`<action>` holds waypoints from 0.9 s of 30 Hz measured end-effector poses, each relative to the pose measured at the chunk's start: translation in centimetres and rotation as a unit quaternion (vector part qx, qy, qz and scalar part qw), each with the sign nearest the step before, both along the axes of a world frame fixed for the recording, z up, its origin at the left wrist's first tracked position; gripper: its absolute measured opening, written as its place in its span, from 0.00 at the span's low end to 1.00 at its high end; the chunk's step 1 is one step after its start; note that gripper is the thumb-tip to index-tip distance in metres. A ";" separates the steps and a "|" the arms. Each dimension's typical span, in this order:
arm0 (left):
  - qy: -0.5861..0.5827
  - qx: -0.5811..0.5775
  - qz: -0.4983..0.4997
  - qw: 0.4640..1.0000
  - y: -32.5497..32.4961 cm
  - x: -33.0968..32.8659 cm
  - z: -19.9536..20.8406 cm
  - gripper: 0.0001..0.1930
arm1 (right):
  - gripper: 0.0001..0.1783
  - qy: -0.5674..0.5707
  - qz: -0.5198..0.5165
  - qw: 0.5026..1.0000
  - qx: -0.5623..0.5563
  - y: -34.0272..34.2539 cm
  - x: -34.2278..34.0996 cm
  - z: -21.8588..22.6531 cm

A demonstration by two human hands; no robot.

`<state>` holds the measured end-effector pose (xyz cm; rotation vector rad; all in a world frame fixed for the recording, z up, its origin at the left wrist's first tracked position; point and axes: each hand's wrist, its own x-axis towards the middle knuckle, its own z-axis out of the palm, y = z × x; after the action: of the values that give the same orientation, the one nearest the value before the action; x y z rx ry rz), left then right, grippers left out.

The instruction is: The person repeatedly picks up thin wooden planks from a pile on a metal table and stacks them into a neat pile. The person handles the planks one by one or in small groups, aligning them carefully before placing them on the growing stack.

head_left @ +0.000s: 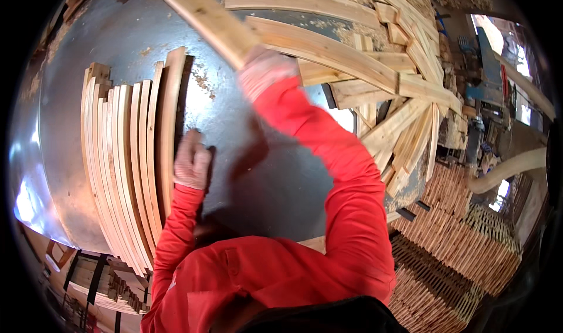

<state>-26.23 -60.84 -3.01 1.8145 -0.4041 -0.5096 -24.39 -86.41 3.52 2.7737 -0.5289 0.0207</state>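
Note:
My right hand (267,72), somewhat smeared by motion, is closed round the near end of a wooden board (199,19). The board stretches away to the far left above the metal tabletop (246,204). At the left, my left hand (192,161) lies with its fingers stretched out, close to the rightmost board (170,107) of a row of boards (123,151). That row stands side by side on the tabletop, long edges up. Whether the left fingertips touch the rightmost board, I cannot tell.
A loose heap of boards (328,48) covers the far right of the table, with wood shavings (390,36) around it. Beyond the right edge stand tall stacks of wooden strips (457,233). A pale hose (507,168) curves at the far right.

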 end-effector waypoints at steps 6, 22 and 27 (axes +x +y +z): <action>-0.215 -0.002 -0.018 0.976 4.6 3.8 -1.6 0.29 | 0.11 -0.051 -0.044 0.985 0.156 1.6 -1.0 -3.5; 0.519 -0.323 -0.016 0.792 4.9 1.5 -1.3 0.43 | 0.12 0.211 0.172 0.891 0.364 15.1 -10.0 2.9; 0.618 -0.290 0.158 0.714 4.7 2.9 -0.9 0.24 | 0.37 -0.218 -0.119 0.912 0.327 2.1 0.1 -0.4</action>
<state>-23.35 -56.15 -3.91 0.6061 0.6250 -1.0683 -24.31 -84.27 3.11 3.3333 -1.1721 0.5052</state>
